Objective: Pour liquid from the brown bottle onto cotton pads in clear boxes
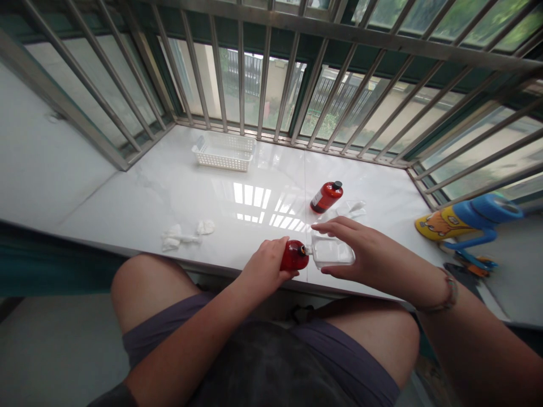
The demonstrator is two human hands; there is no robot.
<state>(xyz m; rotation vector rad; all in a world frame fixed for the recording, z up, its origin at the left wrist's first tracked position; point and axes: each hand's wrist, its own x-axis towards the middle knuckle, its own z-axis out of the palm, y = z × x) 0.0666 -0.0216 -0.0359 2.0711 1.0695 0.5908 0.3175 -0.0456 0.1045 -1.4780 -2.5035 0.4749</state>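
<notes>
My left hand is closed around a red translucent bottle, which is tilted with its dark-ringed mouth pointing right. Mouth to mouth with it is a clear, flat-sided bottle, its narrow neck pointing left. My right hand curves around the clear bottle, fingers along the far side and thumb along the near side. The two necks meet or nearly meet; whether they touch I cannot tell. Behind them a second red bottle with a black cap and white label stands on the white marbled counter.
A white perforated basket sits at the back left by the barred window. Crumpled white tissues lie to the left. Clear plastic wrap is near the standing bottle. At right stands a blue and yellow drinking bottle.
</notes>
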